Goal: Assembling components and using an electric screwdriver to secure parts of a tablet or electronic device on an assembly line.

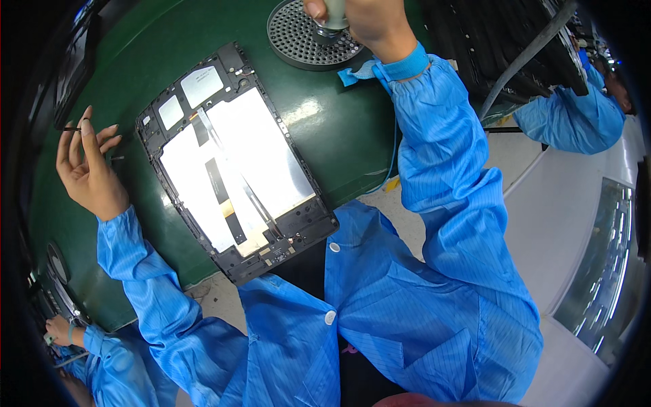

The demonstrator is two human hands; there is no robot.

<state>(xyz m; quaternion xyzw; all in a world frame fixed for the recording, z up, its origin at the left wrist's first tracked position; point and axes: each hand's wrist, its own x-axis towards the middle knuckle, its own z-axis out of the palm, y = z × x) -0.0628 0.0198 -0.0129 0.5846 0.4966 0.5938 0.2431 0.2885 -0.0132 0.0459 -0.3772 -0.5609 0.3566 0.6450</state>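
A tablet-like device point(291, 156) lies with its inside showing, slanted across the green table's front edge. It has a black frame, bright silver plates and dark ribbon strips. To its left, above the table, is my left hand point(91, 169), its thumb and a finger close together by a thin dark strip point(72, 129); what they pinch is unclear. At the top, my right hand point(376, 24) wraps round a pale green cylindrical handle point(334, 13) with a metal collar. The handle stands over a round perforated metal tray point(291, 34); whether it joins the tray is unclear.
A blue wrist strap point(403, 66) trails a cord from my right wrist. Black stacked items point(498, 47) and a grey cable point(532, 54) stand at the right. Co-workers' blue sleeves show at right point(569, 119) and lower left point(119, 359). Dark equipment point(73, 68) lines the left edge.
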